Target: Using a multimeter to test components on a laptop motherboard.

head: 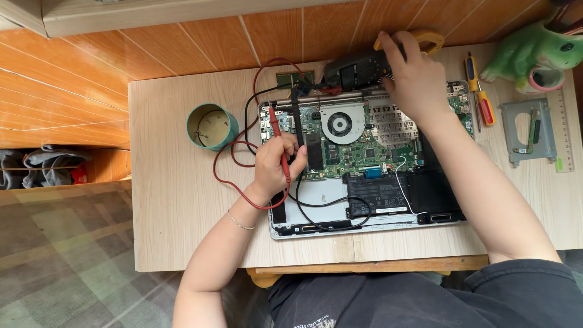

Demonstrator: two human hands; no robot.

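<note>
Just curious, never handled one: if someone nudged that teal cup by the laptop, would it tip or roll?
The teal cup stands upright on the table, open and seemingly empty, so it is probably light and would slide or tip easily. Being round, it would likely roll once on its side.

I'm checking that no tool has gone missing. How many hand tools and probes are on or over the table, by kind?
Test probes: 2 (red probe, black probe)
Screwdrivers: 2 (larger screwdriver, smaller screwdriver)
Multimeter: 1
Ruler: 1
Total: 6

Matt pale wood-grain table (182, 200), glossy green circuit board (364, 152), dull metal bracket (527, 130).
</note>
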